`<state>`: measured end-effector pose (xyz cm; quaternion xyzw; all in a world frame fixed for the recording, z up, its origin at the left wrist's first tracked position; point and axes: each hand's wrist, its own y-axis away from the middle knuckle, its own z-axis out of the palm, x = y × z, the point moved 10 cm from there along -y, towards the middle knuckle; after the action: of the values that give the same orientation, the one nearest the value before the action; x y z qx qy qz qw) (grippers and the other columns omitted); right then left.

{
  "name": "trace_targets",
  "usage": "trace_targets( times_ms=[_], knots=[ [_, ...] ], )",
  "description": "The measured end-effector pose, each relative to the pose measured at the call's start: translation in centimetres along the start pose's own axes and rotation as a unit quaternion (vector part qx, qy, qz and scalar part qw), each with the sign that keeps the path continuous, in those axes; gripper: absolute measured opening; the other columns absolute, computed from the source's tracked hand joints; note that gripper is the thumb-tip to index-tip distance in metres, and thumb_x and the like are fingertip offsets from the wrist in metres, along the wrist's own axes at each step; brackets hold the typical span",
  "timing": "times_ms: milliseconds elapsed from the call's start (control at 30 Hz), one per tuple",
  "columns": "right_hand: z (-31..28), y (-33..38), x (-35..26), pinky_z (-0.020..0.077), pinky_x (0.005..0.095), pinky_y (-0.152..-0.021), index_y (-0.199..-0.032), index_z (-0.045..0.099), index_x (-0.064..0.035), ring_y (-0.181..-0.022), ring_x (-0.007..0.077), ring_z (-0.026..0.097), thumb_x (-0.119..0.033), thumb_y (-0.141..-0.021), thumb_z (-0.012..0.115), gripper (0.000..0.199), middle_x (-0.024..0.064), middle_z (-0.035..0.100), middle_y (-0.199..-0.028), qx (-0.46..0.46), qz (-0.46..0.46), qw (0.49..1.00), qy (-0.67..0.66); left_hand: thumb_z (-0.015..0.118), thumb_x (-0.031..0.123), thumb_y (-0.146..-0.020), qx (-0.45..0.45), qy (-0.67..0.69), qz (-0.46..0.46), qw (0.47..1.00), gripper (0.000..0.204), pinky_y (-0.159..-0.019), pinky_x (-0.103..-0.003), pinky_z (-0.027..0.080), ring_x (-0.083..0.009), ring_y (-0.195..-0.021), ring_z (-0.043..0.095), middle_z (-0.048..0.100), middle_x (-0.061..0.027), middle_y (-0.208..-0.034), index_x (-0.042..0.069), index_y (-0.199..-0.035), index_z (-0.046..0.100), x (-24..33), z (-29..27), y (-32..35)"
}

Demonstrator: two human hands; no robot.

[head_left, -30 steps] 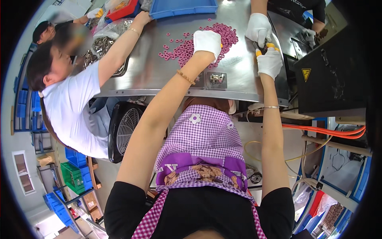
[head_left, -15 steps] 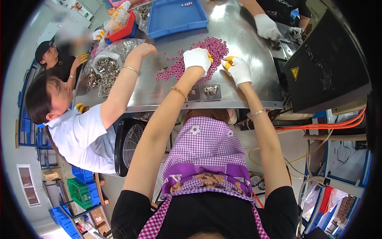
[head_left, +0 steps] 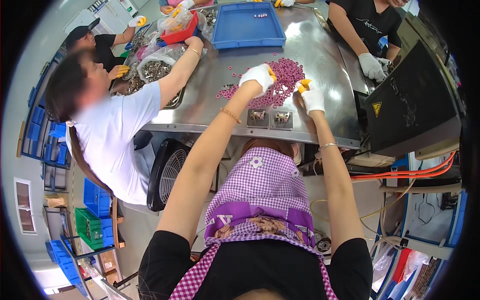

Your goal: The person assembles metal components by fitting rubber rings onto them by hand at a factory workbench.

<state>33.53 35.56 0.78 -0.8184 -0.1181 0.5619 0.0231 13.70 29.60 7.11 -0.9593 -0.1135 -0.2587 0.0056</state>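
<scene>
My left hand [head_left: 258,79], in a white glove with yellow fingertips, is over the left part of a spread pile of small magenta rings [head_left: 289,72]. Its fingers are curled together, and whatever they hold is hidden. At the pile's right edge is my right hand [head_left: 312,96], gloved alike, its yellow fingertips pressed together; I cannot make out anything between them. A few small white pieces [head_left: 280,93] lie among the rings between my hands. Nearer me, two small square clear trays stand side by side, each with metal parts: the left tray [head_left: 257,124] and the right tray [head_left: 282,126].
A blue tray [head_left: 250,44] lies on the metal table [head_left: 200,111] beyond the rings. Bags of metal parts [head_left: 156,70] and a red bin [head_left: 179,34] stand at far left. A co-worker's arm [head_left: 176,75] reaches across there. A black machine box [head_left: 412,102] stands at right.
The view has shifted, so the table sits farther right. My right hand's fingertips have come together. The left co-worker's hand has moved away toward the red bin.
</scene>
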Motion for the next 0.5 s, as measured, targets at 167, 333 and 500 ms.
trace_targets(
  times_ms=[167,333,500],
  knots=[
    [-1.3,5.8,-4.0,0.0478,0.0246,-0.068,-0.099,0.068,-0.0031,-0.074,0.0142,0.058,-0.013,-0.086,0.065,0.017,0.0052,0.067,-0.089,-0.051,-0.009,0.997,-0.057,0.061,0.026,-0.085,0.008,0.089,-0.036,0.995,0.027,-0.078,-0.032,0.05,-0.0235,-0.087,0.065,0.07,-0.0086,-0.1,0.01,-0.105,0.067,-4.7,-1.5,1.9],
    [0.0,10.4,-9.1,0.0488,0.0252,-0.074,-0.098,0.068,-0.002,-0.078,0.0158,0.059,-0.006,-0.081,0.068,0.018,0.0052,0.067,-0.091,-0.12,-0.25,0.945,0.176,0.059,0.022,-0.086,0.07,0.175,-0.011,0.982,0.025,-0.076,-0.029,0.048,-0.021,-0.085,0.063,0.07,-0.0062,-0.099,0.008,-0.106,0.067,-4.5,-1.7,4.8],
    [1.5,10.5,-8.2,0.0481,0.0267,-0.073,-0.095,0.069,-0.0014,-0.074,0.0181,0.058,-0.003,-0.078,0.068,0.018,0.0058,0.066,-0.09,-0.206,-0.162,0.955,0.138,0.059,0.011,-0.086,0.098,0.25,0.004,0.963,0.022,-0.073,-0.024,0.047,-0.0148,-0.081,0.06,0.069,-0.0056,-0.095,0.005,-0.106,0.067,-4.0,-1.5,6.0]
  ],
)
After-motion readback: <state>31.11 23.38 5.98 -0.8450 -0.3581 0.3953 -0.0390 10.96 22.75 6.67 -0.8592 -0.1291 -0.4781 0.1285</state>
